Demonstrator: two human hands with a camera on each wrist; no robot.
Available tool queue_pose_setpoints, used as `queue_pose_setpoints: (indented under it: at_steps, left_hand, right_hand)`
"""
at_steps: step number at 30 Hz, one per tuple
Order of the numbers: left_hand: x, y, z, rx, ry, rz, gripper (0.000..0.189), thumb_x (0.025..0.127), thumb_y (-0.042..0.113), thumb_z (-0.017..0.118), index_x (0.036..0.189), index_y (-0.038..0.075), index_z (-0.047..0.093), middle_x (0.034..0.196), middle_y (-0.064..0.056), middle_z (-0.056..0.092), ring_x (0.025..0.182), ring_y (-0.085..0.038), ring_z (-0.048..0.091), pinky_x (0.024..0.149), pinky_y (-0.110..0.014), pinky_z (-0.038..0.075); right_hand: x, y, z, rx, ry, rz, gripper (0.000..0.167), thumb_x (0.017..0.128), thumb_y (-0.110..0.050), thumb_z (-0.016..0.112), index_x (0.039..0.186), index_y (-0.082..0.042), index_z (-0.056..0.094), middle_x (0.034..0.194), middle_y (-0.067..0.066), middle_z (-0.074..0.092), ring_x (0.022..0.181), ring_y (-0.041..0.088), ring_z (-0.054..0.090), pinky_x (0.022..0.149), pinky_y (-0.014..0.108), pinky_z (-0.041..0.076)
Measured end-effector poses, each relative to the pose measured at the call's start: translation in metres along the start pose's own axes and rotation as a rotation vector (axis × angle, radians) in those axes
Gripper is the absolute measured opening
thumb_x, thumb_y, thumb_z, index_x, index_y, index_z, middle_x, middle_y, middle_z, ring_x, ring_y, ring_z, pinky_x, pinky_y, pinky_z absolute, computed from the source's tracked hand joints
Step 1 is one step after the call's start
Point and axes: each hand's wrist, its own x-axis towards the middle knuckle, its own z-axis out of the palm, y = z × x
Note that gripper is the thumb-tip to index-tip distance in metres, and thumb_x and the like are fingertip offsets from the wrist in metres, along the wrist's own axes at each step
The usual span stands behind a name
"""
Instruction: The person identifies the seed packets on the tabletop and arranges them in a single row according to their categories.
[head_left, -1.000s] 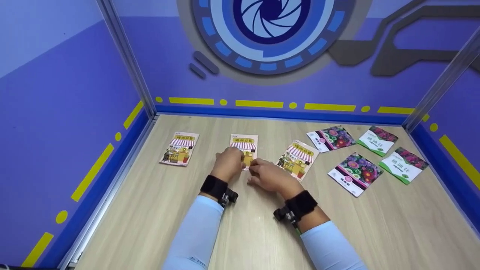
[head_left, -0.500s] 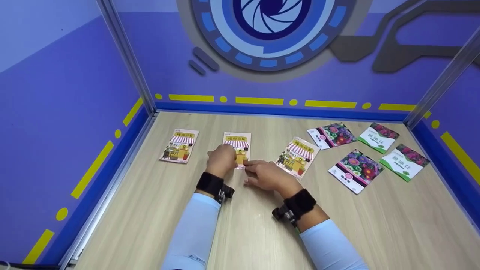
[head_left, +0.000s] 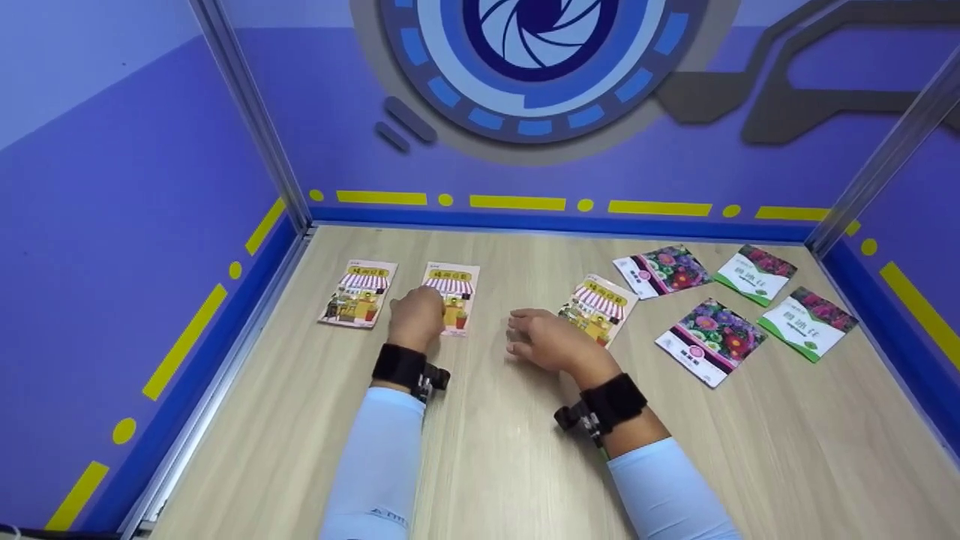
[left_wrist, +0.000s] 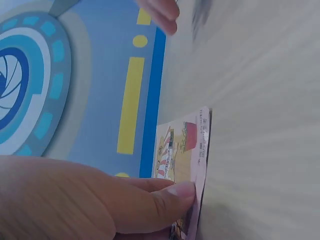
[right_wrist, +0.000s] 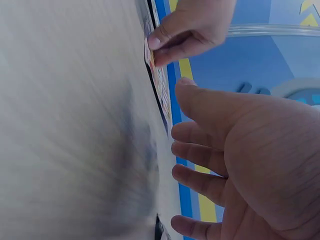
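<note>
My left hand [head_left: 418, 319] grips a pink seed packet [head_left: 459, 289] printed with a striped awning, near its left edge. In the left wrist view, the thumb [left_wrist: 182, 192] lies along the packet's edge; the other fingertips are partly hidden. Just left of that hand is a matching packet [head_left: 358, 294], flat on the table. My right hand [head_left: 551, 339] hovers over the wood with nothing in it, its fingers loosely spread in the right wrist view. It partly covers a third awning packet [head_left: 598, 309], which lies tilted.
On the right of the table [head_left: 495, 465] lie two packets with mixed flowers, one at the back [head_left: 664, 271] and one nearer [head_left: 711, 343]. Beside them are two white-and-green packets [head_left: 756, 277], [head_left: 808, 324]. Blue-purple panels [head_left: 570, 176] wall the table's back and sides.
The left hand has slid the middle awning packet leftward, closer to the leftmost one. My right hand has come away from that packet and shifted slightly right. The other packets stayed put.
</note>
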Motion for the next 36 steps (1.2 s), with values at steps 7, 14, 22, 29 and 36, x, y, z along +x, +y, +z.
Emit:
queue_pose_setpoints:
  at_steps: [7, 14, 22, 29, 36]
  left_hand:
    - [-0.004, -0.016, -0.006, 0.024, 0.038, -0.016, 0.025, 0.080, -0.005, 0.069, 0.066, 0.015, 0.067, 0.077, -0.004, 0.067, 0.077, -0.030, 0.063, 0.074, -0.052, 0.047]
    - [-0.008, -0.026, -0.013, 0.009, 0.020, -0.050, 0.018, 0.079, -0.005, 0.070, 0.074, 0.013, 0.072, 0.084, -0.008, 0.071, 0.080, -0.031, 0.065, 0.076, -0.053, 0.048]
    - [-0.012, -0.036, -0.021, 0.004, 0.053, -0.055, 0.019, 0.078, -0.007, 0.067, 0.074, 0.010, 0.070, 0.081, -0.008, 0.070, 0.078, -0.033, 0.065, 0.072, -0.053, 0.050]
    - [-0.014, -0.039, -0.024, 0.006, 0.068, -0.065, 0.017, 0.080, -0.006, 0.065, 0.075, 0.010, 0.070, 0.081, -0.008, 0.071, 0.079, -0.032, 0.066, 0.074, -0.053, 0.048]
    - [-0.013, -0.041, -0.025, 0.011, 0.092, -0.047, 0.020, 0.081, -0.006, 0.064, 0.077, 0.011, 0.073, 0.084, -0.008, 0.072, 0.079, -0.032, 0.067, 0.074, -0.053, 0.047]
  right_hand:
    - [-0.004, 0.006, -0.003, -0.021, -0.010, 0.047, 0.050, 0.097, -0.039, 0.066, 0.139, -0.013, 0.061, 0.152, 0.006, 0.048, 0.140, 0.025, 0.044, 0.114, 0.042, 0.036]
    - [-0.009, 0.016, -0.007, -0.012, 0.043, 0.123, 0.050, 0.096, -0.038, 0.066, 0.139, -0.014, 0.061, 0.152, 0.007, 0.048, 0.140, 0.029, 0.043, 0.114, 0.047, 0.035]
    - [-0.011, 0.021, -0.010, 0.011, 0.057, 0.158, 0.049, 0.096, -0.036, 0.067, 0.138, -0.011, 0.061, 0.151, 0.011, 0.048, 0.140, 0.033, 0.043, 0.114, 0.049, 0.034]
    - [-0.010, 0.021, -0.011, -0.004, 0.049, 0.155, 0.050, 0.096, -0.037, 0.066, 0.139, -0.011, 0.061, 0.152, 0.010, 0.048, 0.140, 0.032, 0.043, 0.114, 0.049, 0.035]
    - [-0.012, 0.024, -0.014, 0.007, 0.077, 0.155, 0.047, 0.096, -0.035, 0.066, 0.136, -0.009, 0.063, 0.151, 0.011, 0.049, 0.138, 0.033, 0.045, 0.113, 0.048, 0.036]
